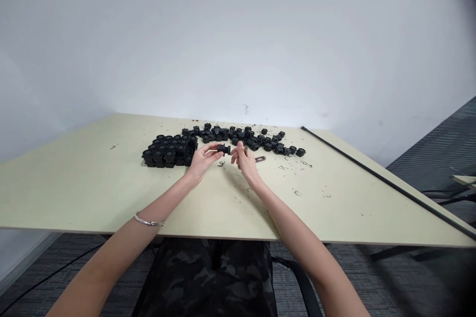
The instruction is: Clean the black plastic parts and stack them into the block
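My left hand [204,158] pinches a small black plastic part [224,149] with a stepped, ribbed end pointing to the right. Just right of that part is my right hand [244,161], its fingers curled around a slim tool with a dark brown handle [261,159]. The handle's end, with a slot in it, sticks out past the palm; the working end is hidden by my fingers. Left of my left hand stands a stacked block of black plastic parts [165,151] in neat rows, round openings facing up.
Behind my hands a loose heap of similar black parts [253,139] spreads across the table [111,193]. Black shavings [296,192] are scattered at the right. A long black strip [372,171] runs along the table's right side, and a wall rises behind.
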Demonstrator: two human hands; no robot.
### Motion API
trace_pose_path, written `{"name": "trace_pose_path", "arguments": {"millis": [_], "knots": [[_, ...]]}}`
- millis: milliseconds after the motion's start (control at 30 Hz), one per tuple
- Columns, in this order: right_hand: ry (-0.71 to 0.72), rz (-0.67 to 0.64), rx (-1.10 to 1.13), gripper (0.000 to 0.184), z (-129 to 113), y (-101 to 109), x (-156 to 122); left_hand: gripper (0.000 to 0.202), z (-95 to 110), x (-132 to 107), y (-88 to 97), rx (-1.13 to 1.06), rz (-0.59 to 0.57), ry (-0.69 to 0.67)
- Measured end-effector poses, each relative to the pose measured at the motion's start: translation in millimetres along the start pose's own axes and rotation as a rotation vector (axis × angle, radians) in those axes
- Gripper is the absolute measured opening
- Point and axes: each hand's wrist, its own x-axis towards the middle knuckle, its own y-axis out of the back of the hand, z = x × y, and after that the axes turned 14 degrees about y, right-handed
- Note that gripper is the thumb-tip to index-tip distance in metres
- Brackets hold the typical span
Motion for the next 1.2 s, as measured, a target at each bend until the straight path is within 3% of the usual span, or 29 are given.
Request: {"name": "trace_pose_path", "arguments": {"millis": [67, 167, 267, 400, 533, 667, 867, 967, 1067, 1200], "knots": [[0.021, -0.009, 0.044, 0.041, -0.5, 0.5, 1.3, 0.041, -1.9, 3.1, 2.4, -0.019, 0.021, 0.011], [0.064, -0.102, 0.079, 0.037, -1.0, 0.5, 3.3, 0.041, -3.5, 4.8, 4.4, -0.020, 0.016, 0.048], [0.062, -0.131, -0.004, 0.029, 1.6, 0.4, 5.1, 0.041, -3.4, 3.4, 3.8, 0.005, 0.002, 0.065], [-0.029, -0.115, -0.048, 0.043, 5.6, 1.8, 6.3, 0.041, -3.2, 2.4, 2.4, -0.013, -0.010, 0.055], [0.049, -0.163, 0.038, 0.038, 3.4, 2.0, 5.5, 0.041, -4.8, 3.9, 3.5, -0.030, 0.011, 0.058], [0.098, -0.137, -0.101, 0.026, 1.5, 1.6, 5.7, 0.042, -6.2, 5.1, 4.8, -0.009, -0.010, 0.062], [0.107, -0.114, -0.105, 0.039, 2.8, 2.9, 7.3, 0.041, -5.2, 5.3, 4.8, -0.020, 0.008, 0.053], [0.111, -0.110, -0.156, 0.027, 3.4, 4.9, 8.3, 0.040, -4.5, 4.5, 4.2, 0.003, -0.006, 0.061], [0.051, -0.079, -0.174, 0.041, 2.5, 6.8, 8.8, 0.040, -4.8, 4.5, 4.3, 0.008, -0.013, 0.059], [0.100, -0.137, -0.099, 0.036, -0.1, 6.9, 8.3, 0.041, -5.2, 4.9, 5.0, -0.017, -0.001, 0.053]]}}
